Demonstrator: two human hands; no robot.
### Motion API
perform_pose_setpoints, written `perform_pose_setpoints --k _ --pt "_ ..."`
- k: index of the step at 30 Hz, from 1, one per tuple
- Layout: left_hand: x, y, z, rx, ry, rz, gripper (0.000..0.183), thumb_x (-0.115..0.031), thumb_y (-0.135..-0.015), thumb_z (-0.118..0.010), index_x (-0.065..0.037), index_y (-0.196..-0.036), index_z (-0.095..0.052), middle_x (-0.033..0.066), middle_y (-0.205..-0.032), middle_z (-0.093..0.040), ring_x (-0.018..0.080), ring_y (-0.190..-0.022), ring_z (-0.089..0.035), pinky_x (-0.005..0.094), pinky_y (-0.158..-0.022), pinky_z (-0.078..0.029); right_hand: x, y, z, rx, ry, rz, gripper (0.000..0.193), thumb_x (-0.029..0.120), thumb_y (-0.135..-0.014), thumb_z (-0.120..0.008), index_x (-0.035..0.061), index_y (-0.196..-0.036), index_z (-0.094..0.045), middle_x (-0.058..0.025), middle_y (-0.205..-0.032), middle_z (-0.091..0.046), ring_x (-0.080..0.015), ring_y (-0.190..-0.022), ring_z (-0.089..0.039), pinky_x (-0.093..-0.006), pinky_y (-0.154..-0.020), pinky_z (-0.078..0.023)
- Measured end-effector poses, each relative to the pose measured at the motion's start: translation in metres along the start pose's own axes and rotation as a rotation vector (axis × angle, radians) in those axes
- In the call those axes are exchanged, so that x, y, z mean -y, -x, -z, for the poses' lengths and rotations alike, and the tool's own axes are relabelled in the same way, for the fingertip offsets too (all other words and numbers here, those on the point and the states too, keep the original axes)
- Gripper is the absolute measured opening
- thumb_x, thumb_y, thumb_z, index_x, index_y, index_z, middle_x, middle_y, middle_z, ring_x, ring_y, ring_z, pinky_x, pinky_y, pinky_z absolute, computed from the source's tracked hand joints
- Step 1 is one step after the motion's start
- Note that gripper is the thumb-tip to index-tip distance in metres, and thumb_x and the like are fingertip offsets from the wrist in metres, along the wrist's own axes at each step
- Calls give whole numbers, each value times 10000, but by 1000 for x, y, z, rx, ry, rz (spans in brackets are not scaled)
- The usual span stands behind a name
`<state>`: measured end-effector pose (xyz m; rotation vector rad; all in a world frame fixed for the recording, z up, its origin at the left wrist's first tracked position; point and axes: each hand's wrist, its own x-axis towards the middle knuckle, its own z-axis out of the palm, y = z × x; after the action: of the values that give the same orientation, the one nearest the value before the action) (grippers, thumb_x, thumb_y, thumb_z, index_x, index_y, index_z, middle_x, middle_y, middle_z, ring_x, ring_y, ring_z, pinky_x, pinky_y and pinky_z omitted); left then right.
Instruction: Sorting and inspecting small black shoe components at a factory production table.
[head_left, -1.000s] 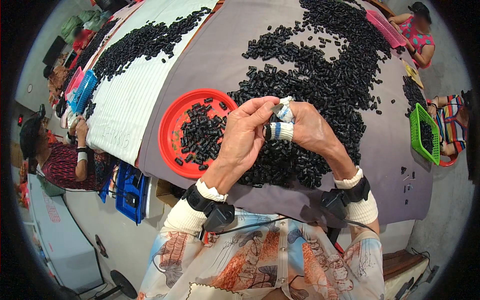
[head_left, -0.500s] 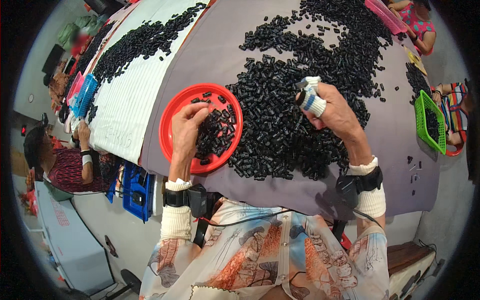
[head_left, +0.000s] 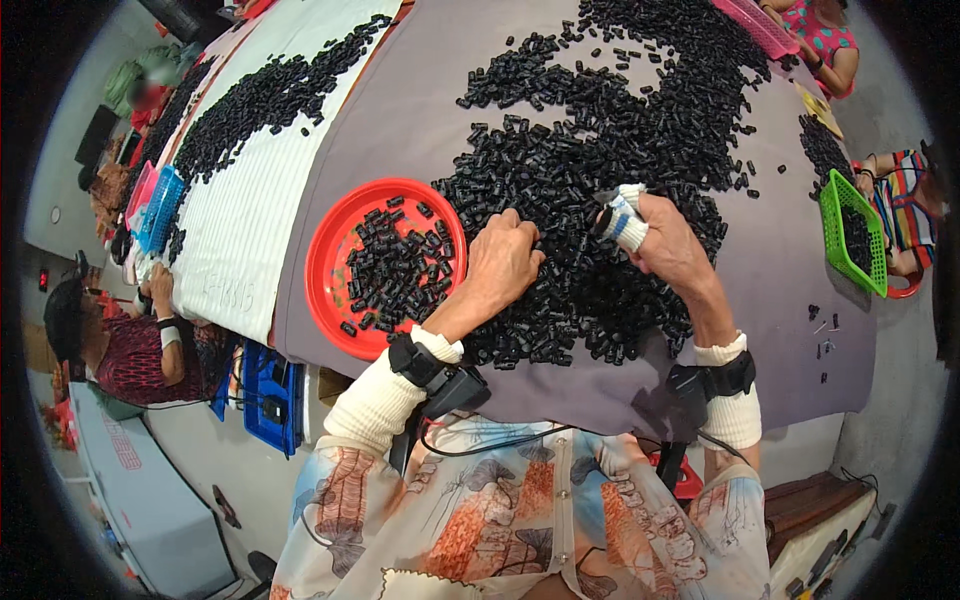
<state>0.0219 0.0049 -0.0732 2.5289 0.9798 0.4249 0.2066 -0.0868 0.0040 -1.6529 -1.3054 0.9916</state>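
Observation:
A wide heap of small black cylindrical parts (head_left: 580, 290) covers the middle of the table. At the heap's left side my left hand (head_left: 497, 262) reaches in with curled fingers, and whatever is between its fingertips is hidden. White-and-blue wraps cover the thumb and a finger of my right hand (head_left: 665, 240), which is closed above the heap. A small black piece (head_left: 602, 221) sticks out between those wrapped fingers. To the left of my left hand stands a round red basin (head_left: 318, 290), with many loose black parts lying in it.
A green basket (head_left: 828, 235) of black parts stands at the right edge, near a person in stripes. Across the far right corner sits a pink basket (head_left: 765, 28). More black parts (head_left: 255, 110) lie on a white cloth (head_left: 235, 230) at left, beside a blue basket (head_left: 160, 215) and another person.
My left hand has gone from over the red basin to the right, down into the heap. My right hand stays closed above the heap. The view has shifted slightly.

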Motion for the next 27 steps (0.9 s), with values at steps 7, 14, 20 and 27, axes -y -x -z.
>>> perform_pose_setpoints --k 7,14,20,27 --pt "-2 -2 18 17 613 143 176 -91 -771 -633 -6 -921 -601 54 -750 -604 132 -657 -579 259 -581 -471 -4 -2 -10 32 -126 1 118 149 -775 -602 38 -815 -605 53 -551 -459 -32 -464 -387 -211 -414 -304" --pt "-15 3 82 187 1635 318 173 -89 -842 -582 5 -987 -575 48 -790 -594 102 -632 -567 223 -577 -492 36 -2 -19 28 -228 36 197 92 -758 -622 34 -946 -612 45 -682 -539 -29 -533 -423 -195 -462 -340" --pt "-17 9 95 238 1727 284 168 -84 -832 -592 -10 -982 -578 47 -781 -604 111 -599 -584 235 -555 -508 59 3 -36 22 -195 173 239 46 -755 -637 -2 -986 -599 0 -823 -610 -48 -738 -538 -190 -638 -443" --pt "-24 15 100 244 1780 259 165 -63 -816 -606 12 -960 -574 61 -820 -598 130 -695 -589 261 -627 -516 60 7 -36 -24 -201 247 278 35 -750 -656 0 -1013 -574 -24 -865 -628 -62 -746 -556 -205 -678 -466"
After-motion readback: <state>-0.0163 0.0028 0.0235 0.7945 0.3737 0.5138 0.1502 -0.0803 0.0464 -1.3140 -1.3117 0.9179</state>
